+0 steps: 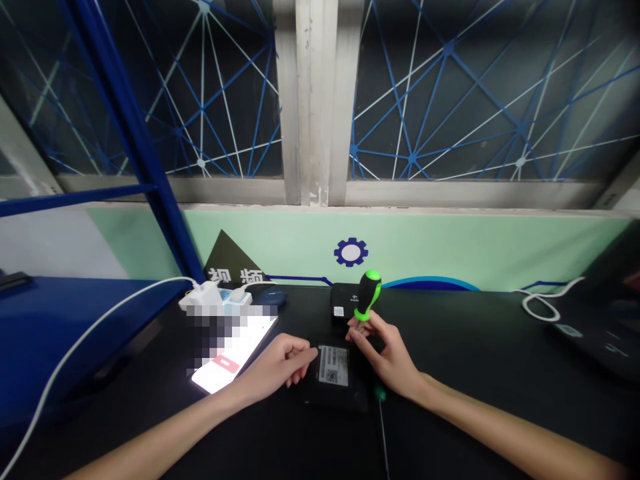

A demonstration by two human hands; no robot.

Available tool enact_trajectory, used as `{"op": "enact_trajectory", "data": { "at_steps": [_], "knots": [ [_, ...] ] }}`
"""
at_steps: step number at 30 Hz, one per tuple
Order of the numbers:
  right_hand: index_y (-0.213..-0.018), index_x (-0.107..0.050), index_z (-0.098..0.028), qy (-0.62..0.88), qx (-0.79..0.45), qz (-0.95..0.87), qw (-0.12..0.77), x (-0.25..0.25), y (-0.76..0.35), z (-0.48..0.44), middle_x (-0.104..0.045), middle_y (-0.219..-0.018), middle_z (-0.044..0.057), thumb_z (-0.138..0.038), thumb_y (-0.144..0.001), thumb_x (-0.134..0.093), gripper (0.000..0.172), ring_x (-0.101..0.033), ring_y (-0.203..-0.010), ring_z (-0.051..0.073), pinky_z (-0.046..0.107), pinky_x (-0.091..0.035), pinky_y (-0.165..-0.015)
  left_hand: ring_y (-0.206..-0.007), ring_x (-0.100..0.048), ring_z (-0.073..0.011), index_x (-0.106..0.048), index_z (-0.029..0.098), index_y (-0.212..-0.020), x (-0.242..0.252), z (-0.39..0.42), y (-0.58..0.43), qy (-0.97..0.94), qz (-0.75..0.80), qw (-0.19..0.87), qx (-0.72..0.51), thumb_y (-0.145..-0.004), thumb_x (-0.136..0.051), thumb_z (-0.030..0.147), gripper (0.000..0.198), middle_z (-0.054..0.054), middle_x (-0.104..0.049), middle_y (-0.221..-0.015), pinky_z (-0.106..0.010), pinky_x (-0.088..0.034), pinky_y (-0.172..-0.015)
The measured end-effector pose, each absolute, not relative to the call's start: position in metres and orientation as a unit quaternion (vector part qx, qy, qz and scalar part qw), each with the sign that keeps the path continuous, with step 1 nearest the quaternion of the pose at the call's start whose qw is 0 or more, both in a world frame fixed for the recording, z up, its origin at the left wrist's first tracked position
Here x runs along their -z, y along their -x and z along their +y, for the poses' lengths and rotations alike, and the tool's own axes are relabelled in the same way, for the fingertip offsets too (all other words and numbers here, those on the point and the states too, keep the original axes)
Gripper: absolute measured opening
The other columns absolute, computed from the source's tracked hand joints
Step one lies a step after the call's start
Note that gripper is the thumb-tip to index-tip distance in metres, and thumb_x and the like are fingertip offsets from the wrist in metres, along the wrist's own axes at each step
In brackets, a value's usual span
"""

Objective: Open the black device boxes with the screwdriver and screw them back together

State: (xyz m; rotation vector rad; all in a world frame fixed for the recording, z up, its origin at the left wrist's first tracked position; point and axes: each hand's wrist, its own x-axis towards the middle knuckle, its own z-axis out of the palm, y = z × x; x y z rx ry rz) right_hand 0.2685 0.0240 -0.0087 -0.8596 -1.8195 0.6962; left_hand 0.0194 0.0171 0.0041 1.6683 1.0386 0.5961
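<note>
A black table fills the near scene, running back to a pale green wall panel under the windows. On its left lies a lit phone, with a white power strip and a blue mouse farther back. The flat black box with a white label lies at the near middle, squarely between the two hands, its long axis running near to far. A second small black box sits just beyond it. The left hand lies against the first box's left edge with its fingers curled; I cannot tell whether it grips or only presses. The right hand is clamped on a green-and-black screwdriver, held nearly upright over the box's far right corner, its tip hidden behind the fingers. A thin spare screwdriver lies just right of the box, pointing near.
</note>
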Motion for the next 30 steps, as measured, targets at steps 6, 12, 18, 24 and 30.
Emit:
{"op": "enact_trajectory", "data": {
  "at_steps": [6,12,18,24,30],
  "knots": [
    [-0.103,-0.063,-0.020,0.356,-0.280,-0.751,0.481,0.0086,-0.2682,0.0259,-0.070,-0.082,0.004,-0.035,-0.100,-0.053,0.018,-0.065,-0.074,0.018,0.029,-0.051,-0.073,-0.051,-0.048,-0.0099,-0.051,0.017,-0.062,-0.0045,0.0171,-0.0197,-0.693,0.436,0.519,-0.246,-0.091,-0.057,0.053,0.047,0.003,-0.050,-0.056,-0.020,-0.033,-0.049],
    [-0.103,-0.064,-0.020,0.353,-0.276,-0.752,0.483,0.0075,-0.2692,0.0250,-0.071,-0.085,0.005,-0.036,-0.102,-0.049,0.022,-0.067,-0.078,0.018,0.029,-0.051,-0.078,-0.051,-0.047,-0.0096,-0.051,0.017,-0.061,-0.0064,0.0161,-0.0202,-0.694,0.435,0.518,-0.248,-0.091,-0.057,0.051,0.046,0.004,-0.050,-0.055,-0.020,-0.033,-0.049],
    [-0.105,-0.061,-0.020,0.343,-0.278,-0.757,0.481,0.0075,-0.2698,0.0240,-0.071,-0.086,0.005,-0.035,-0.103,-0.047,0.021,-0.066,-0.078,0.018,0.030,-0.050,-0.078,-0.052,-0.047,-0.0097,-0.051,0.017,-0.061,-0.0063,0.0160,-0.0203,-0.696,0.433,0.518,-0.247,-0.092,-0.056,0.052,0.047,0.004,-0.049,-0.056,-0.020,-0.033,-0.049],
    [-0.106,-0.061,-0.020,0.344,-0.276,-0.757,0.482,0.0064,-0.2693,0.0233,-0.071,-0.084,0.005,-0.036,-0.103,-0.047,0.021,-0.066,-0.076,0.018,0.030,-0.051,-0.076,-0.052,-0.048,-0.0100,-0.051,0.017,-0.061,-0.0066,0.0158,-0.0202,-0.697,0.436,0.514,-0.247,-0.091,-0.057,0.054,0.048,0.004,-0.050,-0.056,-0.020,-0.034,-0.049],
    [-0.099,-0.064,-0.021,0.349,-0.274,-0.751,0.488,0.0074,-0.2688,0.0245,-0.071,-0.082,0.004,-0.035,-0.100,-0.054,0.017,-0.065,-0.072,0.017,0.028,-0.051,-0.071,-0.052,-0.048,-0.0098,-0.051,0.017,-0.062,-0.0059,0.0156,-0.0199,-0.695,0.442,0.513,-0.243,-0.091,-0.056,0.055,0.048,0.004,-0.050,-0.056,-0.020,-0.034,-0.049]
  ]
}}
